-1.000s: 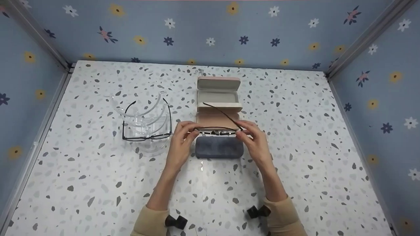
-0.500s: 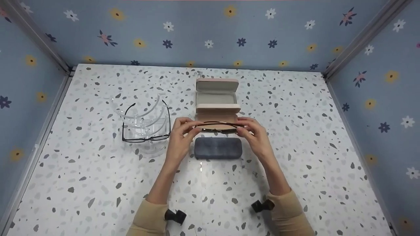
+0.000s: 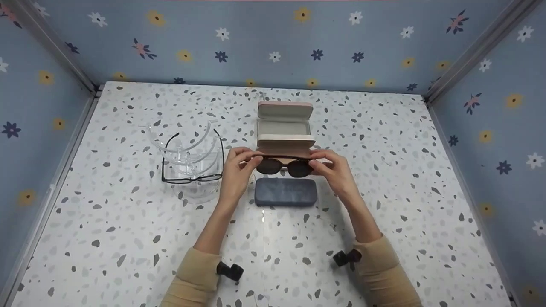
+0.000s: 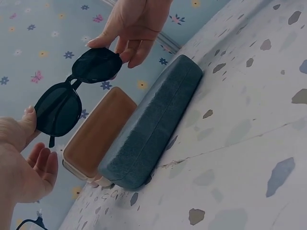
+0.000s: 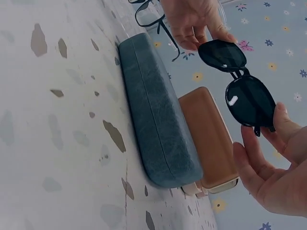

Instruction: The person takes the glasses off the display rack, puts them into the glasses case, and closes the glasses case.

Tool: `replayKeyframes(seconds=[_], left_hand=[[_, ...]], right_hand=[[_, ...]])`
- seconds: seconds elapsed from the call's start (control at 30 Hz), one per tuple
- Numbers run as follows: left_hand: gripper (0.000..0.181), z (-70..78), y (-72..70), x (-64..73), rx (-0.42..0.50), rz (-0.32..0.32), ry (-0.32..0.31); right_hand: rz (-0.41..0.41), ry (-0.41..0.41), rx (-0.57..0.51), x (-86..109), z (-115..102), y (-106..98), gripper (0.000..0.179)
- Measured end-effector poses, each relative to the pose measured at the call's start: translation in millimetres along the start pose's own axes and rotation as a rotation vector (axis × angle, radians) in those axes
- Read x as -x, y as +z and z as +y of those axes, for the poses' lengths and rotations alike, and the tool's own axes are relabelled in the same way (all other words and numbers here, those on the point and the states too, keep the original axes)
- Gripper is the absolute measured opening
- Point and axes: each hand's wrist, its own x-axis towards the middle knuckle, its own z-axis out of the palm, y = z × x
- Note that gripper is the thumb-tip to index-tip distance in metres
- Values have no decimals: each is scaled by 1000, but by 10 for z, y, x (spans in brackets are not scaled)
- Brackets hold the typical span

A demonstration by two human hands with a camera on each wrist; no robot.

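Note:
A pair of dark sunglasses (image 3: 300,169) is held up between both hands, lenses facing the head camera and temples folded behind them. My left hand (image 3: 236,177) pinches one end of the frame between thumb and fingers. The other end is pinched by my right hand (image 3: 339,177). Just below the sunglasses a closed blue-grey glasses case (image 3: 286,192) lies on the table. Behind them stands an open case with a brown lining (image 4: 100,132), partly covered by the sunglasses in the head view.
Farther back is another open case (image 3: 283,127), lined in grey. To the left, a clear display stand (image 3: 190,157) bears black-framed eyeglasses (image 3: 175,181). Flower-patterned walls (image 3: 290,47) enclose the speckled table (image 3: 405,192) at the back and sides.
A temple that stuck out backward one second ago is now folded in. Both hands have since tipped the sunglasses, turning their lenses toward the head camera.

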Motion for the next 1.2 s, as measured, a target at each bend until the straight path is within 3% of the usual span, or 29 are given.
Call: replayKeyframes(seconds=[0.2,0.47,0.7,1.2], left_hand=[[22,-30,22,-93,-50,55,-42],[22,-80,62,-204,-118,21,-38],[22,-129,73,-269,-169,-34,-50],[24,-277,128,-467,-229,24,-92]], right_hand=[[-34,18,29,-79,22,-55,22],[-42,110,108,-207,86,-88,26],[-8,152,136,-354,184,-117,28],[64,158,229,-576,277,-108,24]])
